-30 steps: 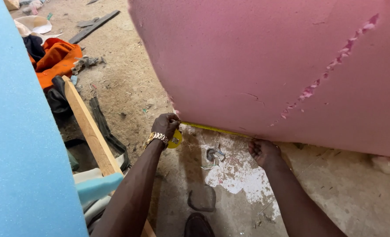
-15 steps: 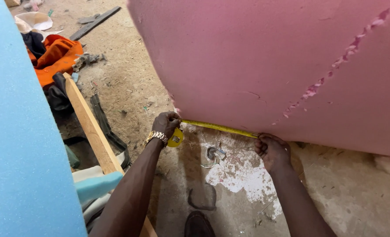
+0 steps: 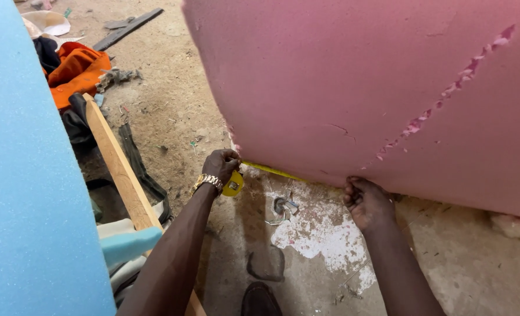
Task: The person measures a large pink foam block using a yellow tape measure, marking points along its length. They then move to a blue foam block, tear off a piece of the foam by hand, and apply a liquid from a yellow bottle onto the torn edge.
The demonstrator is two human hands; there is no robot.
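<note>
Spanning pink foam slab's (image 3: 365, 88) lower edge: yellow tape measure (image 3: 234, 184), case clenched in left hand (image 3: 220, 165); right hand (image 3: 366, 202), shifted rightward along slab, pinches blade end.

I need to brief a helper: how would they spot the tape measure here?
Find the big pink foam slab. At its lower left corner, the left hand grips the tape measure: a small yellow case, its yellow blade running along the slab's bottom edge toward the right hand.

Both arms reach forward and down. The left hand (image 3: 220, 164) is fisted at the pink foam slab's (image 3: 359, 88) lower corner; the right hand (image 3: 366, 202) curls under its bottom edge.
</note>
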